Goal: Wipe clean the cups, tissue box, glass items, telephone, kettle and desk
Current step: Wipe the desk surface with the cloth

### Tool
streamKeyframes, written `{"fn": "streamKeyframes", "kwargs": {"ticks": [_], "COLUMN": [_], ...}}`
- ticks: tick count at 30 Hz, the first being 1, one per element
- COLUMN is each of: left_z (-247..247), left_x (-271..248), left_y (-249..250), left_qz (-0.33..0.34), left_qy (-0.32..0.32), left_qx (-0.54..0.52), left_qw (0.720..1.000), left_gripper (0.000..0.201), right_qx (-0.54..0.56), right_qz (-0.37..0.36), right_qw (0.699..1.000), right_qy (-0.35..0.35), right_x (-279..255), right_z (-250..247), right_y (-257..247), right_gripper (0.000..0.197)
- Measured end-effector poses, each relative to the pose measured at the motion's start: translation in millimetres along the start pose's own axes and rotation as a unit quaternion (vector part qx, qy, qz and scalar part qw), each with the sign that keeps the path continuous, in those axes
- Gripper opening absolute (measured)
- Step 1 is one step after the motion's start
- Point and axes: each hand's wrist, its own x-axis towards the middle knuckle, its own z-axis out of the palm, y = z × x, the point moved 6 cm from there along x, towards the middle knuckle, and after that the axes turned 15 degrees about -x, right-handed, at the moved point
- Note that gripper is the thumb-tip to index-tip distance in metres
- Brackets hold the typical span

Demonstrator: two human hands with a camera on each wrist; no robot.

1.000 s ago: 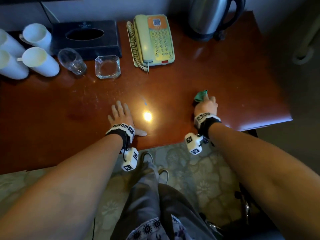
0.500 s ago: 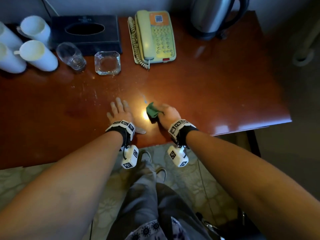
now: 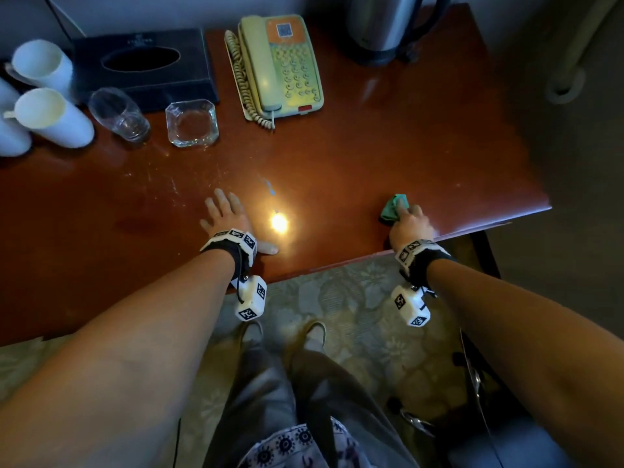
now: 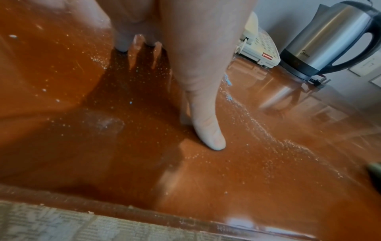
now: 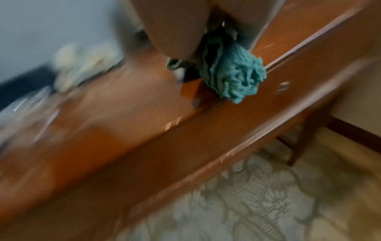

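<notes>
Cloth at the worktop's near right edge, dust lying to its left

The right hand (image 3: 410,226) clamps the green cloth (image 3: 393,208) on the worktop (image 3: 422,146); left of the cloth, the left hand (image 3: 224,214) rests flat, fingers spread. Beyond the cloth stand telephone (image 3: 280,65) and kettle (image 3: 388,25).

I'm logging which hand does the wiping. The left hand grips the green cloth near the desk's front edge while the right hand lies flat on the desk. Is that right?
The hands are swapped. In the head view the right hand grips the green cloth near the front edge of the desk, while the left hand lies flat on it.
</notes>
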Motion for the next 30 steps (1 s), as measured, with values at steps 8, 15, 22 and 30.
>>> {"fn": "streamKeyframes", "kwargs": {"ticks": [8,15,22,30], "left_z": [-1.1,-22.6,-54.9,-69.3], "left_x": [-1.7,-1.5,7.1,30.6], "left_y": [0.1,-15.0,-76.7,-122.8], "left_qz": [0.018,0.068,0.032,-0.025], "left_qy": [0.018,-0.019,0.024,0.023], "left_qx": [0.017,0.018,0.039,0.015], "left_qw": [1.0,0.997,0.998,0.999], "left_gripper": [0.159,0.147,0.152,0.159], "right_qx": [0.033,0.256,0.253,0.14], "right_qz": [-0.181,-0.127,0.111,0.059], "right_qw": [0.983,0.957,0.96,0.988], "right_qy": [0.006,-0.051,0.052,-0.003], "right_x": [-62.3,-61.3,-46.3,-25.1], "right_z": [18.3,9.0,-4.6,-7.9], "right_y": [-155.2,-172.9,-80.2,-136.5], "right_gripper": [0.063,0.049,0.05,0.062]}}
